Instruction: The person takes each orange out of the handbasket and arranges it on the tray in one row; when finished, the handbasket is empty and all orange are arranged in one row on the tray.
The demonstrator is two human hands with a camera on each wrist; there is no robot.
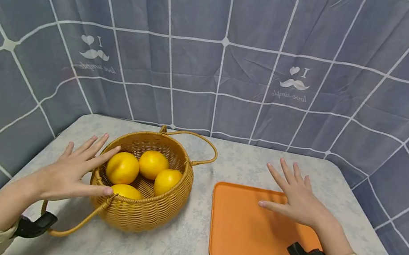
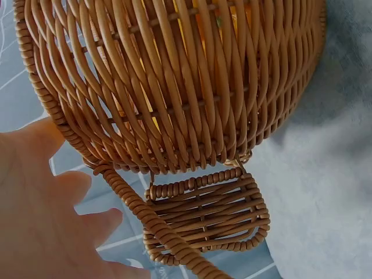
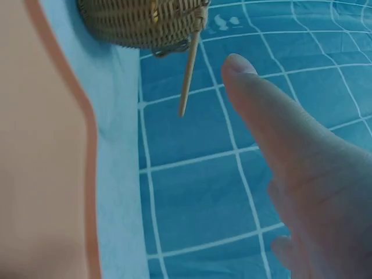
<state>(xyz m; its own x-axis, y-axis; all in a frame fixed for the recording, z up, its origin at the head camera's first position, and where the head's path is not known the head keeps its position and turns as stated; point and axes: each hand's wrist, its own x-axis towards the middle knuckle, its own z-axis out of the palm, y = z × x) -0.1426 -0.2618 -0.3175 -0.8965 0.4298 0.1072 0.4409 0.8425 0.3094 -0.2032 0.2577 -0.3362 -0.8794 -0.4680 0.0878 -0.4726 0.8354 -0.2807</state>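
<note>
A round wicker basket (image 1: 141,214) stands left of centre in the head view, with several yellow lemons (image 1: 122,168) inside. My left hand (image 1: 73,169) is at the basket's left rim, fingers spread and straight, gripping nothing. In the left wrist view, the woven side of the basket (image 2: 192,87) fills the upper part, and the left hand (image 2: 46,203) shows beside its rim. Over the far part of an orange tray (image 1: 247,238) my right hand (image 1: 299,202) hovers with spread fingers and holds nothing. The right wrist view shows that hand's thumb (image 3: 267,110) extended.
The table (image 1: 189,251) has a pale mottled cover. One looped basket handle (image 1: 213,147) reaches out to the right, another (image 1: 78,228) to the near left by the wrist. A blue-grey curtain (image 1: 198,68) with white lines surrounds the back and sides.
</note>
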